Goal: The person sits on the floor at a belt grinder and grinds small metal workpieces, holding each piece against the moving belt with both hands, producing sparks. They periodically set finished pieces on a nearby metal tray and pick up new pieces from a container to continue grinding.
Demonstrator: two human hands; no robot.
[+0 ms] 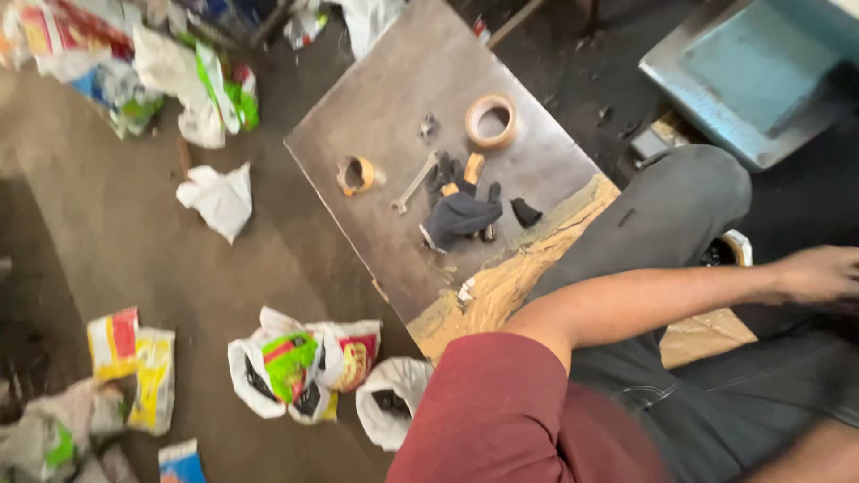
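Left hand [819, 273] reaches across right, past the knee; fingers blurred, grip unclear, nothing visibly held. Right hand out of view. Nearest: dark glove [458, 215] on metal board [394, 116], soft, light, pinchable at cuff.

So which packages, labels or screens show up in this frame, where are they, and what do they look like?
Printed bags: floor, bottom centre; white pouches with green, red and yellow panels.
Yellow and red pouches: floor, lower left; crumpled.
Blue packet: bottom edge, left; small.
Pile of wrappers: floor, top left; white, green, red, blue.
White bag: floor beside the metal table; plain, crumpled.
No screens or signs.
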